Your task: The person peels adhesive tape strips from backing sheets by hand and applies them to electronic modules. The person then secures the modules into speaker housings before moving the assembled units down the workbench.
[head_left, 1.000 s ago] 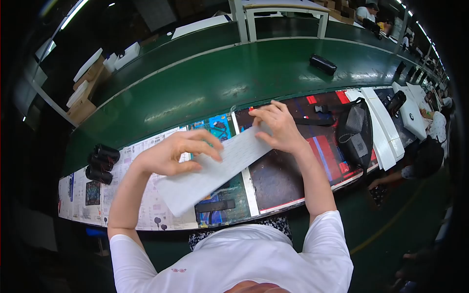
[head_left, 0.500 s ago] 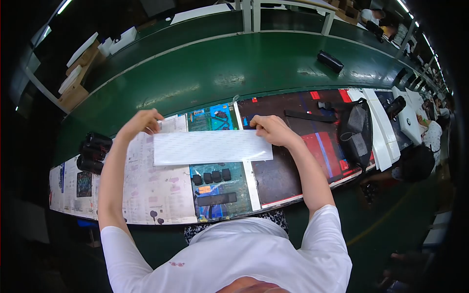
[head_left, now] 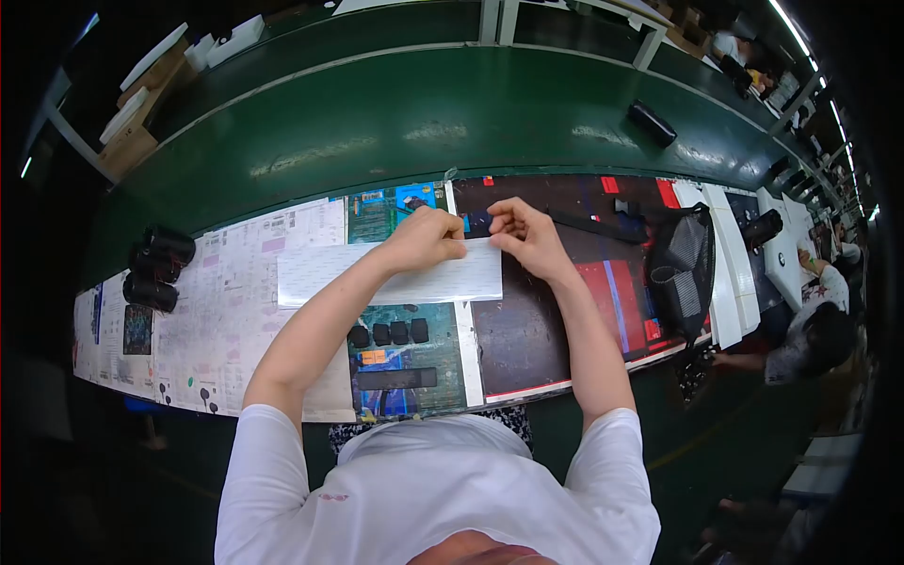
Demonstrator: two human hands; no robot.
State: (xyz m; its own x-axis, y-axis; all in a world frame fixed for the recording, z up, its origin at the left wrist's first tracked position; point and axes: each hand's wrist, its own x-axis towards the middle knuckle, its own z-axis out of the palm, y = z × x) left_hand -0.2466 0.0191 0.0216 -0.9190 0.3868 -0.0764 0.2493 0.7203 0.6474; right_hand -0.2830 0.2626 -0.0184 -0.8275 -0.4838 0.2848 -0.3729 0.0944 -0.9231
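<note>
A long white sheet (head_left: 330, 273) with faint lines lies crosswise on the work table. My left hand (head_left: 424, 240) is over its upper edge, right of the middle, with the fingers curled and pressed together. At the sheet's upper right corner, my right hand (head_left: 521, 234) pinches with thumb and forefinger, its other fingers bent. Whatever small piece lies between the fingers of either hand is too small to make out. Below the sheet sit several small black blocks (head_left: 399, 331) and a flat black strip (head_left: 397, 379).
Black cylinders (head_left: 160, 264) stand at the left. A black mesh bag (head_left: 680, 268) with a strap and white panels (head_left: 730, 268) lie at the right. A black case (head_left: 652, 124) rests on the green surface (head_left: 377, 132) beyond. A co-worker (head_left: 819, 334) is at far right.
The sheet went from slanted to straight across the table. My left hand moved from the sheet's left end to its upper edge near my right hand, which stays near the right corner.
</note>
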